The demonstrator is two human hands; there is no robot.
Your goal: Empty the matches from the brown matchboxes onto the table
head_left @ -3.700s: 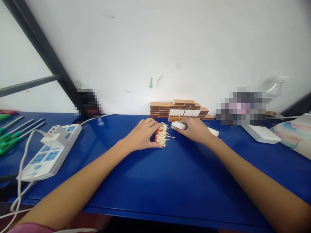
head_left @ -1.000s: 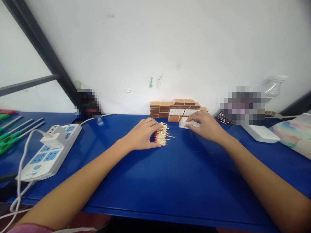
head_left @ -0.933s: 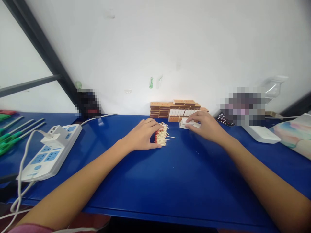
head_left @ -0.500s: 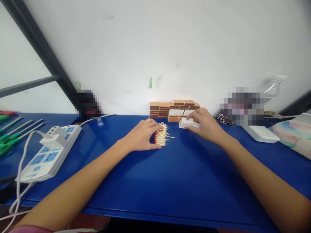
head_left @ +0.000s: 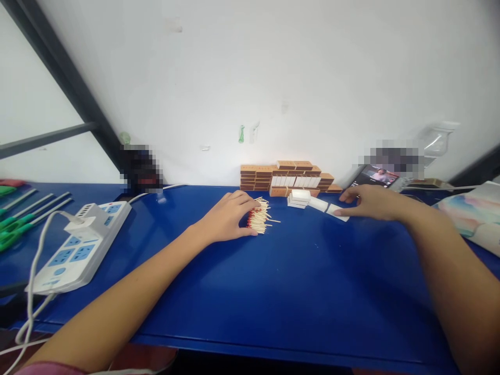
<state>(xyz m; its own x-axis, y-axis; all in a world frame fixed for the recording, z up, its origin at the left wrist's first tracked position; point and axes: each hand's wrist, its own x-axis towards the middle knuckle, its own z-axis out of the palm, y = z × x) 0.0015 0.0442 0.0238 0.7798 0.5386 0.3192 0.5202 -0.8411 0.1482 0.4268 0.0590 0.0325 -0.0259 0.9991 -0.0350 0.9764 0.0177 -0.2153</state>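
My left hand [head_left: 234,216] lies on the table with thumb and fingers apart, curved around the left side of a pile of wooden matches [head_left: 259,216] with red heads. To the right, my right hand [head_left: 369,202] has its thumb and fingers apart. Its thumb tip is at a flat white matchbox tray [head_left: 338,212]; whether it presses on it I cannot tell. Another white tray [head_left: 318,204] lies end to end with that one, beside a small stack of white trays [head_left: 299,198]. Behind them stand stacked brown matchboxes [head_left: 255,178], with a row of white pieces among them.
On the blue table [head_left: 250,297], a white power strip [head_left: 84,250] with a plugged-in charger and cables sits left, near green-handled tools [head_left: 15,224]. A phone [head_left: 377,177] leans at back right, near a clear bottle [head_left: 439,139] and a pastel-patterned item [head_left: 476,213]. Behind is a white wall.
My right hand has left the stack of white trays and moved right, its fingers more spread. Two flat trays now show beside the stack. My left hand has barely moved.
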